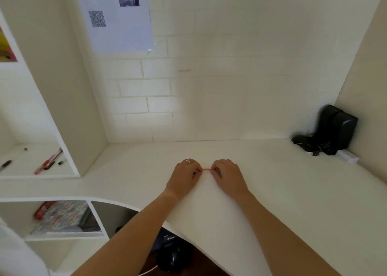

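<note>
A thin red band or string [206, 169] is stretched flat and short between my two hands, just above the white desk [272, 192]. My left hand [184, 176], with a ring on one finger, pinches its left end with curled fingers. My right hand [227, 175] pinches the right end in the same way. Both hands sit knuckles-up near the middle of the desk, only a few centimetres apart. The ends of the red piece are hidden inside my fingers.
Black speakers with cables [330, 131] stand in the back right corner beside a small white box [347, 157]. Pens [47, 162] lie on the left shelf. A printed sheet [117, 16] hangs on the tiled wall. A patterned book [62, 215] lies in the lower cubby.
</note>
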